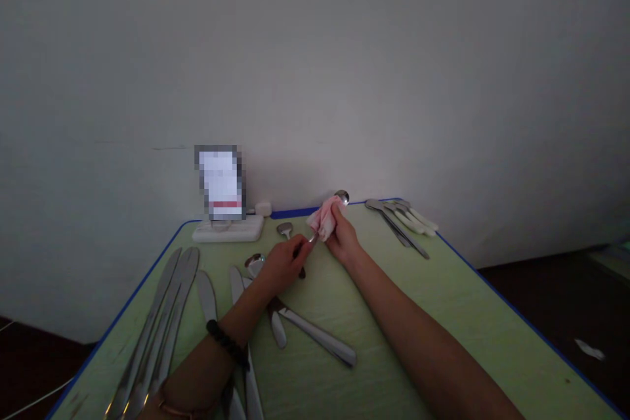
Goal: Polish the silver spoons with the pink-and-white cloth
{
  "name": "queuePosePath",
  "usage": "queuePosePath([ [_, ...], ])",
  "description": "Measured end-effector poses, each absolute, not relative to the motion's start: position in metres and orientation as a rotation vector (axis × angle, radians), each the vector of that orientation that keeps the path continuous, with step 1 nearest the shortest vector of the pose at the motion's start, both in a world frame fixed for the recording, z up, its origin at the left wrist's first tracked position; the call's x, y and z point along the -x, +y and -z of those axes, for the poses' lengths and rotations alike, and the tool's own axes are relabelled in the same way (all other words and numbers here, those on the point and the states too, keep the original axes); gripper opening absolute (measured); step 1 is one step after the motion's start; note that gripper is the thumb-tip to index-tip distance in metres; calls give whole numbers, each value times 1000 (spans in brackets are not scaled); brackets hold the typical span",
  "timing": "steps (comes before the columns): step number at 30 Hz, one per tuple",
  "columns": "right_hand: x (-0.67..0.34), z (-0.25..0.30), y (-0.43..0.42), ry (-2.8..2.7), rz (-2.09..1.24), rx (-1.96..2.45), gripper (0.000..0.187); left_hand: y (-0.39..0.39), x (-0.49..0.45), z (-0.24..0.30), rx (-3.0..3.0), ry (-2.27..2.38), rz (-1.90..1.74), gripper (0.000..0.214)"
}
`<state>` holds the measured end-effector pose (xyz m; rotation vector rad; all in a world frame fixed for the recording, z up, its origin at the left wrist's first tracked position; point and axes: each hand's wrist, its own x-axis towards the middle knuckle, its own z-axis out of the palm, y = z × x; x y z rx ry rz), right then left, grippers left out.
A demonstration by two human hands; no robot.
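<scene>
fingers of the left hand (283,269) pinch the handle of a spoon (343,197), while those of the right hand (343,236) grasp a pink cloth (325,216) wrapped around its stem, the bowl jutting out over a green table (315,390). knives (187,279) lie at left, white-handled cutlery (409,221) at right; a white stand (229,231) bears a blurred screen (221,180).

The head view looks forward — and down — across the table (339,302).

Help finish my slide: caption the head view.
The left hand holds a shiny metal spoon; the right hand holds crumpled pink cloth around it.
</scene>
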<state>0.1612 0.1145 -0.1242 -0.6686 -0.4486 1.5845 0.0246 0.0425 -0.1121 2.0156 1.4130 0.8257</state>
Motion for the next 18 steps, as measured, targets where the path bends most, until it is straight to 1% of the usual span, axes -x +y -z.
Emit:
queuePosePath([
  [5, -163, 123, 116, -372, -1603, 630, 22, 39, -27, 108, -1947, 1407, -924, 27],
  [9, -163, 124, 117, -407, -1604, 560, 20, 40, -26, 110, -1888, 1424, -1159, 27],
  [14, -163, 125, 116, -365, -1613, 584, 8, 41, -23, 115, -1763, 1430, -1337, 26],
  [18, -164, 124, 115, -420, -1639, 556, 11, 45, -22, 117, -1663, 1457, -1464, 21],
])
